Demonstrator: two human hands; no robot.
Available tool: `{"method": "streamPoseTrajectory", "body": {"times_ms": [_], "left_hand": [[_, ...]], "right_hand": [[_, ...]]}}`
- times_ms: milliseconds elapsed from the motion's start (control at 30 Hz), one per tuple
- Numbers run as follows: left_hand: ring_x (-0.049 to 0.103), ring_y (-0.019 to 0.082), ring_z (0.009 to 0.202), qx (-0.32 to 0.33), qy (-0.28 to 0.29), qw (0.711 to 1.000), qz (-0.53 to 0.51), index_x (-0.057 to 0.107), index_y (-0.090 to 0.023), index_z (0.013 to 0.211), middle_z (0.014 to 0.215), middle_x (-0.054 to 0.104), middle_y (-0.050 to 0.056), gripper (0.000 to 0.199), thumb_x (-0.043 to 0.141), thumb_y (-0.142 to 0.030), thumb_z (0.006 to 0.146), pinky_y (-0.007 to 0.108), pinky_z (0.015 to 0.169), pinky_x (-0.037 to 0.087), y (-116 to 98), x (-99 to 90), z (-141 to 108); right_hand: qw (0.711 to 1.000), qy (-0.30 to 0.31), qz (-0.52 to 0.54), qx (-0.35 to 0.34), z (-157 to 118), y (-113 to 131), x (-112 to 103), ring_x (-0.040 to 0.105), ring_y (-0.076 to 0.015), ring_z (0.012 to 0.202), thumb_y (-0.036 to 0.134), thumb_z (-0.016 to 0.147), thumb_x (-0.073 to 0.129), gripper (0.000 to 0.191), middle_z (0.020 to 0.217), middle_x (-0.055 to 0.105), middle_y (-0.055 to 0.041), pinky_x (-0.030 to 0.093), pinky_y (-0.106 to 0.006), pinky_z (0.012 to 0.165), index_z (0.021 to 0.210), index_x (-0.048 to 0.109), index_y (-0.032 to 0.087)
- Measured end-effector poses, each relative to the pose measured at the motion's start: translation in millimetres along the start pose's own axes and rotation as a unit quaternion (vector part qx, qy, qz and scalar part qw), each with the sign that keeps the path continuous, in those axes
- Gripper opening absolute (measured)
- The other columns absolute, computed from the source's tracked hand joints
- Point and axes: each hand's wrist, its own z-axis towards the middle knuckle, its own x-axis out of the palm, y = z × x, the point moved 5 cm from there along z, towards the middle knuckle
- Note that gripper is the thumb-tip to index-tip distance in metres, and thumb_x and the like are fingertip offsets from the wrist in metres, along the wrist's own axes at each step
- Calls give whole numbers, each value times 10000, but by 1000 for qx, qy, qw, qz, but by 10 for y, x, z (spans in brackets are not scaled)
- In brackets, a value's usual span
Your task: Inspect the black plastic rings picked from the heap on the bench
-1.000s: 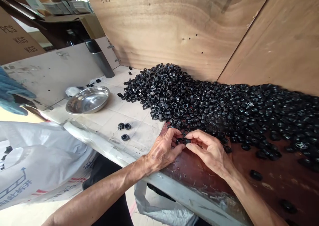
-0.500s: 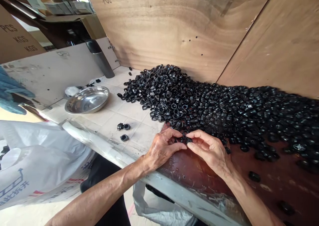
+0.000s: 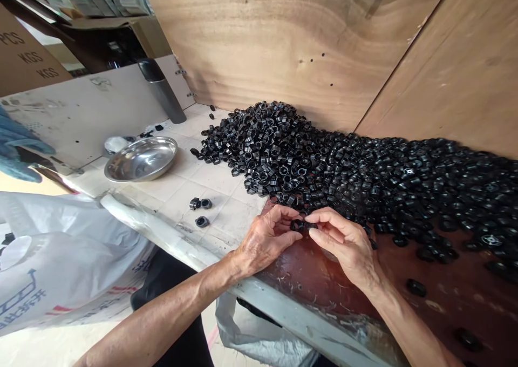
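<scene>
Between thumb and fingers, my left hand [image 3: 269, 236] pinches a small black plastic ring [image 3: 297, 225]. My right hand [image 3: 343, 243] grips a small black plastic cap [image 3: 311, 225] close beside it, partly covered by the fingertips. Both hands meet over the reddish-brown sheet [image 3: 299, 280] at the table's front. Just behind them lies a big heap of black rings [image 3: 271, 145], which runs on to the right into a spread of black caps [image 3: 404, 178]. Several finished-looking black pieces [image 3: 202, 222] sit apart on the pale board left of my hands.
A shallow steel bowl [image 3: 141, 162] and a dark grey flask [image 3: 164, 92] stand on the left. Wooden panels [image 3: 283, 43] wall off the back. White sacks [image 3: 73, 259] hang beyond the table's front edge [image 3: 162, 232]. Loose caps [image 3: 416, 287] lie at right.
The two small black parts, pressed close together before, now show slightly apart between my fingertips. My right hand has shifted a little to the right. The view has tilted slightly.
</scene>
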Motion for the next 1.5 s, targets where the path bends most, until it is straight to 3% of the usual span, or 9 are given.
{"method": "streamPoseTrajectory", "body": {"times_ms": [233,400,567,800,1000,1100,1233,1367,1500], "left_hand": [[712,188,999,-24,13,999,-29,621,-204,1161,1138,721,53,346,765,-230,848,361,934,596,-29,19,0],[725,202,1017,-21,11,997,-77,611,-191,1143,1154,724,70,361,790,-270,839,372,951,595,-76,18,-7],[744,223,963,-12,22,999,-44,652,-193,1135,1050,762,69,328,769,-347,870,377,908,606,-75,4,-15],[717,204,1035,107,-1,993,41,705,-196,1113,1136,739,66,243,740,-311,902,342,939,592,-144,-41,-15],[711,201,1070,192,13,976,103,702,-192,1119,1120,747,73,209,719,-233,915,343,962,586,-217,-30,-29],[709,204,1074,181,29,978,99,703,-190,1119,1116,747,73,207,715,-237,918,349,966,582,-209,-6,-26],[717,203,1040,102,27,993,45,715,-195,1105,1126,742,70,220,741,-269,899,345,968,577,-153,7,-6],[714,213,1043,61,10,998,10,724,-194,1095,1120,742,70,215,734,-294,905,353,973,574,-135,-10,1],[706,214,1054,91,30,995,32,724,-191,1111,1126,738,75,225,725,-292,911,358,979,572,-170,5,-8]], "right_hand": [[997,-25,-24,-69,-35,-57,17,681,-214,948,344,843,753,198,987,702,-51,547,-286,846,753,639,210],[988,-33,-97,-117,-71,-27,27,677,-180,848,302,909,708,209,1003,702,-28,557,-295,808,1112,675,269],[980,-12,-124,-156,-92,47,36,668,-185,904,282,944,658,143,1092,687,-42,553,-302,829,1081,696,267],[979,-25,-153,-133,-90,61,53,673,-178,844,331,968,623,112,960,704,-24,525,-280,775,997,673,236],[959,-27,-222,-173,-76,163,123,518,-127,597,302,1027,504,324,640,542,21,416,-264,621,720,558,213],[949,-33,-248,-192,-79,128,135,503,-128,595,290,1046,461,374,631,520,17,408,-265,619,682,516,219],[957,-79,-207,-190,-113,123,75,602,-153,684,306,1007,557,136,777,636,-17,483,-265,667,938,631,215],[958,-47,-174,-224,-136,164,90,660,-173,830,256,992,574,99,959,690,-56,516,-274,750,1029,655,214],[948,-57,-223,-218,-98,77,98,555,-128,591,262,1012,545,259,660,597,5,444,-261,629,765,600,208]]}}
